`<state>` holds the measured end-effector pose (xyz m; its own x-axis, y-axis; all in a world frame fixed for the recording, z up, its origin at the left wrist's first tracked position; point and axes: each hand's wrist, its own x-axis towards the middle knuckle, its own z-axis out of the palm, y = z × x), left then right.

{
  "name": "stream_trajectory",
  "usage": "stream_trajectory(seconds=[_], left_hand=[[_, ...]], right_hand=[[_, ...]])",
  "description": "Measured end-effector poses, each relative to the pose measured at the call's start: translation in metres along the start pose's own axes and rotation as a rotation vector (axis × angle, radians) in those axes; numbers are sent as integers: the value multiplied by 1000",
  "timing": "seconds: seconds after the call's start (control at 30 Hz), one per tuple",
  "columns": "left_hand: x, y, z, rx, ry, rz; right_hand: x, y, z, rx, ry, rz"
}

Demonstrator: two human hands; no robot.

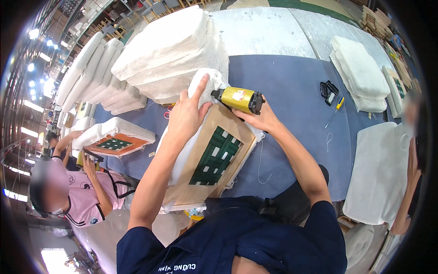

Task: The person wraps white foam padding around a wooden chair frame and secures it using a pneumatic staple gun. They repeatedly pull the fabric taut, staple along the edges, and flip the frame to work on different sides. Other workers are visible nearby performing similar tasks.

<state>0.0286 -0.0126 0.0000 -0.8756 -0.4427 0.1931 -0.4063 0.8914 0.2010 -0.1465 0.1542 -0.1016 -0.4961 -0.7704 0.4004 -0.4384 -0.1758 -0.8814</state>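
Note:
In front of me a seat cushion [182,186] stands tilted, its wooden underside facing up. White fabric wraps its sides, and dark green webbing [216,156] is woven across the opening in the board. My left hand [188,114] lies against the white fabric [211,83] at the far corner, index finger and thumb stretched apart. The other fingers are partly hidden. My right hand [259,116] is closed round the grip of a yellow and black staple gun [239,99], whose nose points at that corner, close to my left fingers. Whether the nose touches the fabric I cannot tell.
Stacked white cushions [164,50] rise beyond on the left; another stack [358,73] stands at right. A yellow-handled screwdriver [339,106] and black case [328,91] lie on the blue table [292,86]. At left, a co-worker [98,187] holds another staple gun by a cushion.

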Motion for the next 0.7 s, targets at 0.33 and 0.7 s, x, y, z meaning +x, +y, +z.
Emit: stream_trajectory(seconds=[0.33,0.7], left_hand=[[-7,2,0,13,1,56],[-8,-70,-4,-883,-353,21]], right_hand=[[-24,-39,9,-2,-103,-1],[-121,11,104,-143,174,-55]])
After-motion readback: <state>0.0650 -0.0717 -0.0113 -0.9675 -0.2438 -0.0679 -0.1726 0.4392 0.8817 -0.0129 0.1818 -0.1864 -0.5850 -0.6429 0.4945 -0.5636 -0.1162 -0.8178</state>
